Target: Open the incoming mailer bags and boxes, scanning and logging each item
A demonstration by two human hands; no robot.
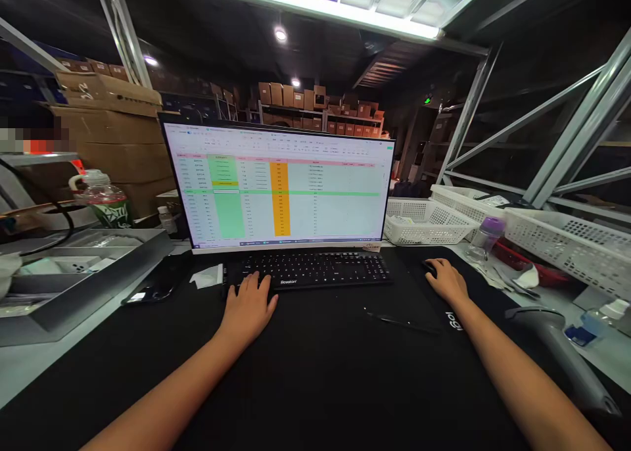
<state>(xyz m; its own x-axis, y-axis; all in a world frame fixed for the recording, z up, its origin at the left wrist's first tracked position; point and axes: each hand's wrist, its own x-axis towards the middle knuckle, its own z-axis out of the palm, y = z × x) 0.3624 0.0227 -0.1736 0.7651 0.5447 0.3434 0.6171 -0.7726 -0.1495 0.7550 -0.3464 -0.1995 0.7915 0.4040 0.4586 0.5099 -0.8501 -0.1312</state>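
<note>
My left hand [250,303] rests flat on the left end of a black keyboard [320,269], fingers spread over the keys. My right hand [445,280] is cupped over a black mouse [430,265] on the black desk mat [315,365]. Behind the keyboard stands a wide monitor [279,185] showing a spreadsheet with green and orange columns. A black pen [401,322] lies on the mat between my forearms.
A grey metal tray [83,273] and a plastic bottle [106,201] sit at left, with a dark phone [155,283] beside it. White perforated baskets [428,219] and a handheld barcode scanner [557,346] lie at right. Shelves of cardboard boxes stand behind.
</note>
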